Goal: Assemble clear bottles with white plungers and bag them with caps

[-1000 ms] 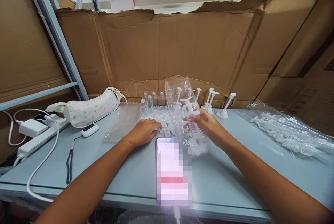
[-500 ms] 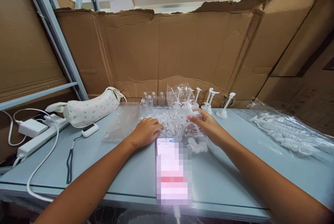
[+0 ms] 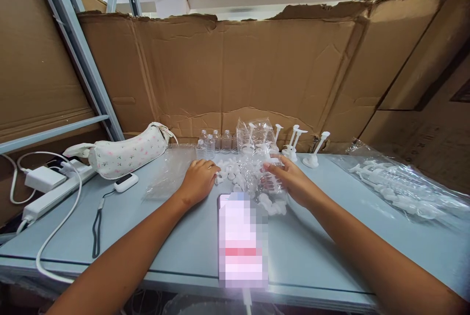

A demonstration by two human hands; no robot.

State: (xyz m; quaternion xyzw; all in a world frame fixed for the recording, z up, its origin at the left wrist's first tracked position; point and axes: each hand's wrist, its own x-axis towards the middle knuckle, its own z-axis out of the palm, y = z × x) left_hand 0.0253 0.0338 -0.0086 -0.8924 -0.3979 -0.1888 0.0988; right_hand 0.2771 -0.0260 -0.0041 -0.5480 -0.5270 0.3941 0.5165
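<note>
My left hand (image 3: 200, 179) rests on the table at the left edge of a pile of small white plastic caps (image 3: 231, 170). Its fingers are curled together; whatever may be in them is too small to make out. On the pile's right side, my right hand (image 3: 292, 178) has its thumb and fingers closed on a crinkled clear plastic bag (image 3: 253, 168). Loose white pieces (image 3: 271, 204) lie in front of the bag. Several small clear bottles (image 3: 210, 145) stand behind the caps. White stems on round bases (image 3: 311, 160) stand behind my right hand.
A phone (image 3: 242, 241) with a blurred screen lies in front. To the left are a flat clear bag (image 3: 169, 173), a floral pouch (image 3: 128, 153), a white device with a strap (image 3: 126, 182) and a power strip (image 3: 60, 190). A bag of white parts (image 3: 407, 185) lies right. Cardboard (image 3: 238, 70) walls the back.
My left hand has drawn slightly left and its fingers have pulled back from the middle of the caps. My right hand stays at the clear bag, almost still.
</note>
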